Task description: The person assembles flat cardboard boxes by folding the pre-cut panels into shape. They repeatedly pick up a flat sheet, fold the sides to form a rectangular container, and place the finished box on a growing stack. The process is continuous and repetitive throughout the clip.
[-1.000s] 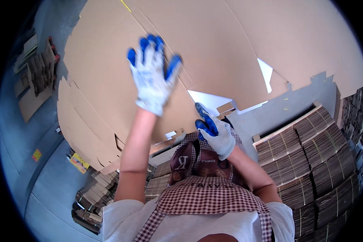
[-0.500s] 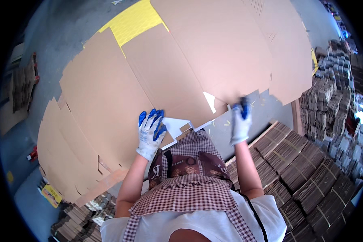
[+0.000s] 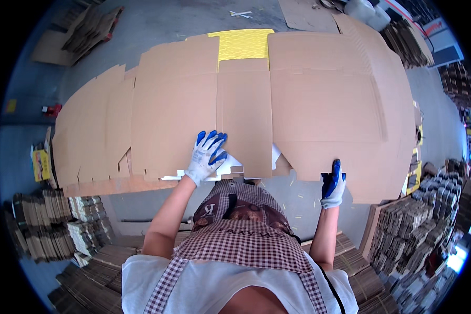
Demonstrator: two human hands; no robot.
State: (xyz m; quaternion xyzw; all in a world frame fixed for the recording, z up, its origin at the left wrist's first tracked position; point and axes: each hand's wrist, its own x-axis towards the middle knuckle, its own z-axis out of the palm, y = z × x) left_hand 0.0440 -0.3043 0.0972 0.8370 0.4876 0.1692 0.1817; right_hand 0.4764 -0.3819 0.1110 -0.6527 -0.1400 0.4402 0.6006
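Note:
Large flat cardboard sheets with slotted, cut edges lie spread in front of me. My left hand (image 3: pixel 206 156), in a white glove with blue-coated fingers, rests flat on the left cardboard sheet (image 3: pixel 175 112), its fingers stretched out. White sheet pieces (image 3: pixel 228 165) show beside and under that hand at the near edge. At the near edge of the right cardboard sheet (image 3: pixel 319 110), my right hand (image 3: pixel 333 186) in a matching glove grips the cardboard, one finger lying on top. A narrower cardboard panel (image 3: pixel 244 115) lies between the two, with a yellow patterned surface (image 3: pixel 244 44) showing beyond it.
Bundled stacks of cardboard (image 3: pixel 416 220) stand on the right, with more stacks (image 3: pixel 42 220) on the left. Strapped cardboard (image 3: pixel 350 256) lies close behind me. Farther off are leaning sheets (image 3: pixel 91 31) and white containers (image 3: pixel 358 10). Yellow scraps dot the grey floor (image 3: pixel 290 206).
The view has turned, and the sheets now lie more squarely before me. My right hand, blurred before, is now farther right at the cardboard's near edge. My left hand still lies flat.

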